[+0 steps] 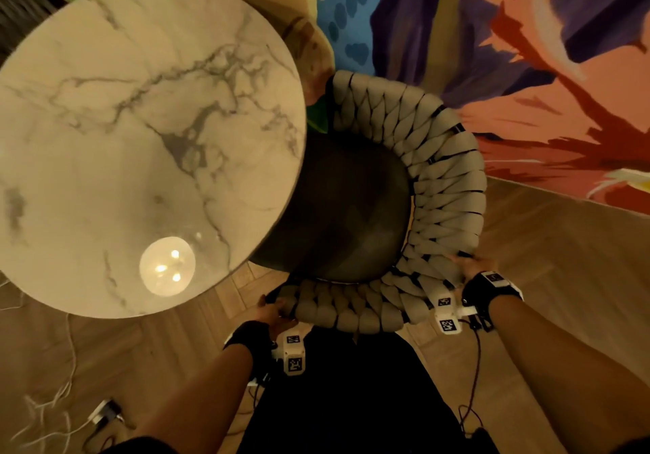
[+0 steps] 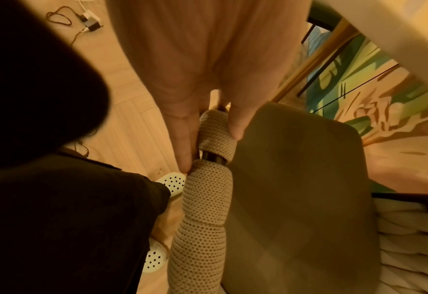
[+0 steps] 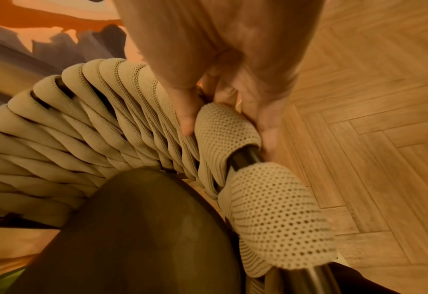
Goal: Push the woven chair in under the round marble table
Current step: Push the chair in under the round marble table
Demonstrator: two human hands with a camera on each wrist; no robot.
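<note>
The woven chair (image 1: 443, 186) has a curved back of thick beige bands and a dark round seat (image 1: 344, 207). The seat's left part lies under the edge of the round marble table (image 1: 140, 130). My left hand (image 1: 272, 313) grips the near left end of the chair's woven rim (image 2: 216, 131), thumb on the seat side and fingers on the outer side. My right hand (image 1: 473, 269) grips the rim (image 3: 226, 129) on the near right, thumb on the inner weave, fingers round the outside.
A colourful patterned rug (image 1: 527, 67) lies beyond the chair. The herringbone wood floor (image 1: 562, 278) spreads to the right. A white cord and a charger (image 1: 105, 415) lie on the floor at the near left. My dark-clothed legs (image 1: 351, 401) stand just behind the chair.
</note>
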